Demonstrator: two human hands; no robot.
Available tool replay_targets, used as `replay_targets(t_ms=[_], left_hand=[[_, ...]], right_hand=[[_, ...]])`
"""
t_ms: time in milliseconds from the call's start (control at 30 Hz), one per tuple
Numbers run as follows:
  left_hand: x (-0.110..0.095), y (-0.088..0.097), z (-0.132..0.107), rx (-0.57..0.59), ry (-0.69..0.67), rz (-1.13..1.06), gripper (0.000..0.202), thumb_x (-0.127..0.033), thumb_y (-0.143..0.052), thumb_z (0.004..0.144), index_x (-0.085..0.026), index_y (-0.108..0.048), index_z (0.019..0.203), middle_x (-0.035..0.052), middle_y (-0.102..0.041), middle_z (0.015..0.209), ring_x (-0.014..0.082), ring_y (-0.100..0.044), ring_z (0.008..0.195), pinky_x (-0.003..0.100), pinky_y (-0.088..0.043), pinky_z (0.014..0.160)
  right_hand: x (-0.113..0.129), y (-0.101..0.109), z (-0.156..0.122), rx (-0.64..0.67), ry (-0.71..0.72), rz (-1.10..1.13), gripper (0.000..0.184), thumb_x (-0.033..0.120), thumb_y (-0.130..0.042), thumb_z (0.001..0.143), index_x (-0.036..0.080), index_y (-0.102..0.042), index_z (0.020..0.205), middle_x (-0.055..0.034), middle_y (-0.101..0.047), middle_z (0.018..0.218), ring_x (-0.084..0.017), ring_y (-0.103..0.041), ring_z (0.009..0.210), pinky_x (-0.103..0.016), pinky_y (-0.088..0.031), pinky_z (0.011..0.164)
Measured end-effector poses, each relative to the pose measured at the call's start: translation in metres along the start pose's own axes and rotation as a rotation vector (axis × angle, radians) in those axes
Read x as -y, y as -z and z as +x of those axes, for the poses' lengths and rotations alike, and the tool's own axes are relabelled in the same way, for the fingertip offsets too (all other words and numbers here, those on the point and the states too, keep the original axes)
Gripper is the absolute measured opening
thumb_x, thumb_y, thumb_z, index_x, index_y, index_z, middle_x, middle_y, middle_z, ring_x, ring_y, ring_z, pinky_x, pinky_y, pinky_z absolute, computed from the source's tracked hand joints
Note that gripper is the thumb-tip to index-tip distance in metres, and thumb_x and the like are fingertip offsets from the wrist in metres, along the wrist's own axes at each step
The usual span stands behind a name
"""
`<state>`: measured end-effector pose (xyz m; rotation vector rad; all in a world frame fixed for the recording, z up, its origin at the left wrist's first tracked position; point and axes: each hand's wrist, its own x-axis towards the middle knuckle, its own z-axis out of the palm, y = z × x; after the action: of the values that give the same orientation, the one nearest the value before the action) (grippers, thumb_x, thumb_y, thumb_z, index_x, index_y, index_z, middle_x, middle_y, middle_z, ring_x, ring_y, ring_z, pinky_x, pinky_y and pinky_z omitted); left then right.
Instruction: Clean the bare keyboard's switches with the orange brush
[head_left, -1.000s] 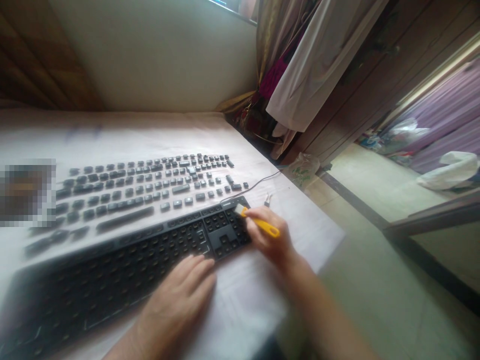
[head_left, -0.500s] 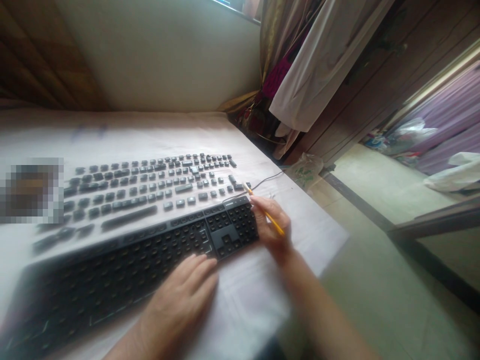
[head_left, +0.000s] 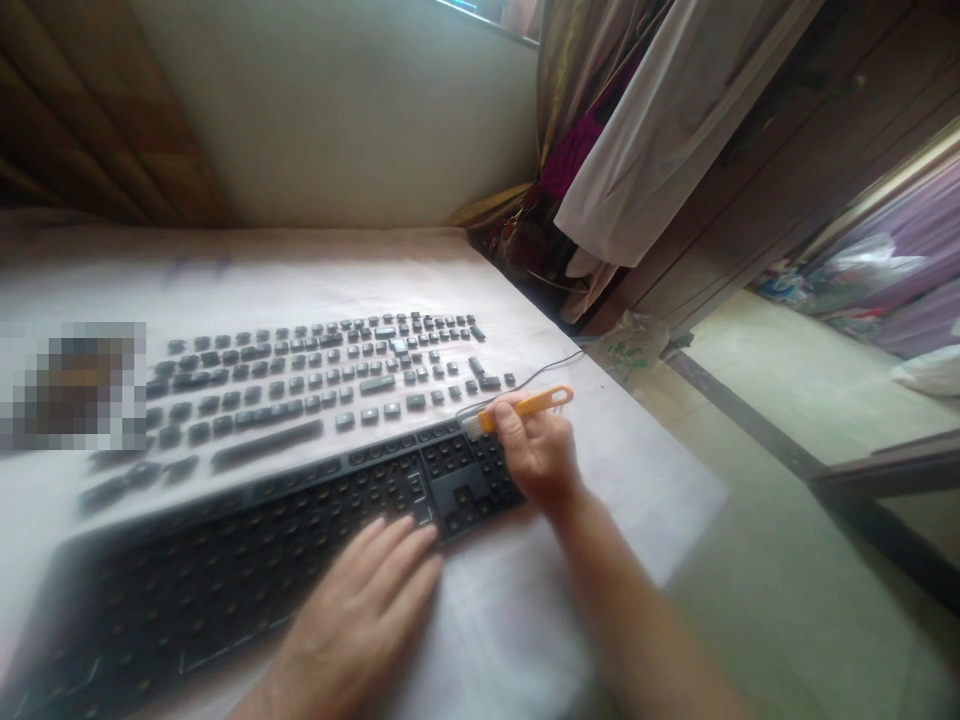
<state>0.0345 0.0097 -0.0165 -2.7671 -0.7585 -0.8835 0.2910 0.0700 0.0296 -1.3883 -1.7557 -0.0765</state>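
Observation:
A black keyboard (head_left: 277, 540) with its keycaps off lies slantwise before me, bare switch posts showing. My left hand (head_left: 375, 590) rests flat across its front edge, fingers stretched out. In my right hand (head_left: 536, 450), over the keyboard's far right corner, is an orange-handled brush (head_left: 529, 403). Its pale bristles (head_left: 473, 428) point left and are at the keyboard's upper edge; whether they touch cannot be made out. Behind the keyboard, loose black keycaps (head_left: 307, 385) are laid out in rows, among them a long space bar (head_left: 268, 444).
A white cloth covers the table (head_left: 637, 460), whose right edge drops to a tiled floor. A thin cable (head_left: 547, 365) runs off toward a plastic bag (head_left: 634, 340). Curtains (head_left: 622, 150) hang at the back right. A blurred-out patch (head_left: 75, 385) sits at the left.
The brush has swung from pointing away to lying crosswise, bristles now at the keyboard's upper right edge. My left hand stays on the keyboard. The view has shifted slightly.

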Motion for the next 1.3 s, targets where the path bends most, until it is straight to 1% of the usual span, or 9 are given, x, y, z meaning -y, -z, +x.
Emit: replay_targets(t_ms=[167,233,300,500,700,833,967,1133,1300], left_hand=[[-0.004,-0.006,-0.004,0.023,0.060,-0.061,0.035,-0.012,-0.043,0.100,-0.024,-0.073,0.115,0.0017,-0.072,0.129,0.0169,-0.058,0.130,0.038,-0.035,0.124],[-0.007,-0.010,-0.006,-0.068,0.103,-0.108,0.035,-0.015,-0.041,0.102,-0.023,-0.074,0.109,0.0015,-0.073,0.127,0.0158,-0.057,0.131,0.037,-0.030,0.126],[-0.008,-0.012,-0.006,-0.029,0.137,-0.142,0.034,-0.017,-0.041,0.104,-0.024,-0.074,0.111,0.0002,-0.072,0.129,0.0155,-0.056,0.134,0.036,-0.028,0.127],[-0.009,-0.009,-0.009,0.044,0.151,-0.153,0.032,-0.020,-0.044,0.104,-0.026,-0.074,0.114,-0.0014,-0.070,0.133,0.0149,-0.052,0.139,0.036,-0.027,0.128],[-0.008,-0.012,-0.012,0.022,0.144,-0.178,0.032,-0.025,-0.044,0.105,-0.026,-0.075,0.112,-0.0010,-0.072,0.131,0.0152,-0.048,0.142,0.035,-0.025,0.129],[-0.006,-0.011,-0.009,0.032,0.156,-0.196,0.035,-0.024,-0.041,0.106,-0.026,-0.076,0.111,-0.0016,-0.072,0.131,0.0149,-0.043,0.146,0.035,-0.022,0.129],[-0.005,-0.007,-0.007,0.079,0.102,-0.184,0.034,-0.023,-0.042,0.106,-0.026,-0.075,0.113,-0.0014,-0.072,0.131,0.0147,-0.037,0.150,0.034,-0.021,0.129],[-0.007,-0.008,-0.008,0.048,0.143,-0.188,0.033,-0.024,-0.044,0.105,-0.027,-0.076,0.111,-0.0019,-0.072,0.130,0.0151,-0.041,0.148,0.035,-0.022,0.129],[-0.008,-0.008,-0.009,0.066,0.147,-0.189,0.032,-0.025,-0.044,0.105,-0.026,-0.075,0.113,-0.0008,-0.070,0.134,0.0159,-0.046,0.144,0.037,-0.024,0.129]], right_hand=[[-0.004,-0.012,-0.006,0.001,0.058,-0.030,0.030,0.025,-0.043,0.102,0.020,-0.068,0.086,-0.0051,-0.076,0.072,-0.019,-0.072,0.061,-0.028,-0.055,0.060],[-0.005,-0.013,-0.008,0.011,0.059,-0.009,0.028,0.023,-0.043,0.102,0.021,-0.067,0.087,-0.0047,-0.076,0.073,-0.018,-0.072,0.062,-0.028,-0.055,0.061],[-0.005,-0.013,-0.009,0.028,0.054,0.017,0.026,0.021,-0.045,0.101,0.021,-0.067,0.088,-0.0038,-0.076,0.074,-0.018,-0.072,0.063,-0.028,-0.056,0.061],[-0.004,-0.006,-0.009,0.094,-0.004,0.088,0.024,0.021,-0.047,0.100,0.022,-0.066,0.084,-0.0024,-0.075,0.073,-0.017,-0.072,0.063,-0.027,-0.056,0.061],[0.001,0.001,-0.010,0.159,-0.059,0.149,0.027,0.022,-0.047,0.099,0.022,-0.065,0.079,-0.0018,-0.072,0.068,-0.016,-0.069,0.058,-0.027,-0.054,0.057],[0.002,0.000,-0.011,0.188,-0.124,0.214,0.028,0.022,-0.047,0.099,0.022,-0.064,0.076,-0.0014,-0.071,0.068,-0.016,-0.069,0.059,-0.025,-0.054,0.058],[0.007,-0.004,-0.012,0.190,-0.165,0.288,0.027,0.020,-0.048,0.098,0.021,-0.062,0.075,-0.0001,-0.069,0.065,-0.014,-0.066,0.054,-0.023,-0.052,0.053],[0.013,-0.011,-0.016,0.206,-0.220,0.374,0.024,0.023,-0.050,0.101,0.020,-0.065,0.082,0.0011,-0.067,0.062,-0.012,-0.064,0.050,-0.022,-0.052,0.050],[0.010,-0.020,-0.020,0.109,-0.253,0.516,0.017,0.027,-0.052,0.104,0.021,-0.068,0.106,-0.0041,-0.077,0.089,-0.013,-0.073,0.064,-0.023,-0.061,0.057]])
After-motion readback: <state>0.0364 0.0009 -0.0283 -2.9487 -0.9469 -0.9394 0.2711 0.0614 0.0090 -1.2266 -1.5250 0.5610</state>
